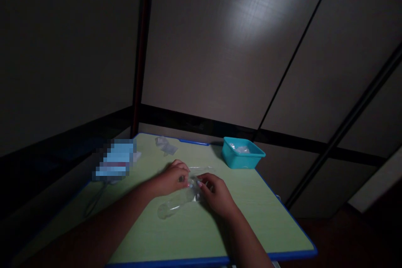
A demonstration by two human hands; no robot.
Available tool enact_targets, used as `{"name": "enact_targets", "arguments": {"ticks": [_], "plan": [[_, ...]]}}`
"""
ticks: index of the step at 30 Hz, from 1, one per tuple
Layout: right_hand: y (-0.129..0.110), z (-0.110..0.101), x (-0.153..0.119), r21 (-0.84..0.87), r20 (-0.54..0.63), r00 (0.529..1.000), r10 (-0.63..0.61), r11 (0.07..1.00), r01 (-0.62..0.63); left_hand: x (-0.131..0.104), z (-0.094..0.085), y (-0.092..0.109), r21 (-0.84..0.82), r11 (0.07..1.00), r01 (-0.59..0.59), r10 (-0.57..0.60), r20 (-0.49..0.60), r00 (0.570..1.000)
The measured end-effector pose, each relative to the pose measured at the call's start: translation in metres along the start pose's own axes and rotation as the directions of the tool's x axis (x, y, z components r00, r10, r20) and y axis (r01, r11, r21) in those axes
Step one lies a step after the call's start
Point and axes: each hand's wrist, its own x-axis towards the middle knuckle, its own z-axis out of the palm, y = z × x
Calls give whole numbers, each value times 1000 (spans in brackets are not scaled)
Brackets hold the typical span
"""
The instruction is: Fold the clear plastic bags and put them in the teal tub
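Observation:
My left hand (176,177) and my right hand (216,192) meet over the middle of the table, thumbs and fingertips pinched close together. Between them is a clear, shiny plastic piece (194,185), thin and see-through; its exact kind is hard to make out. More transparent plastic (171,208) lies flat beneath and to the left of the fingers, with a rounded end towards me. Another clear edge shows just beyond the hands. Whether these parts are joined I cannot tell.
A turquoise basket (240,159) with clear plastic inside stands at the back right of the green table (266,234) with blue edging. Crumpled whitish plastic (166,145) lies at the back left. A blurred-out blue object (116,159) with a cord is at the left edge. Panels rise behind.

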Motion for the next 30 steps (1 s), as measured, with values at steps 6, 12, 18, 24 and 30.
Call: {"name": "enact_targets", "arguments": {"ticks": [6,12,18,24,30], "plan": [[3,1,-2,-118,29,1000,-2,993,5,0,2,-2,75,997,-10,12,-31,999],[7,3,-2,-213,97,994,-56,974,75,-1,3,-1,101,995,18,-16,-14,1000],[8,2,-3,-203,146,985,-97,971,126,0,-1,6,131,990,55,-49,-51,998],[8,1,-4,-228,147,984,-98,965,130,-4,4,10,177,984,7,-14,38,999],[-1,-2,-6,-318,10,1000,-28,948,29,-7,12,5,214,977,-15,-24,179,983]]}}
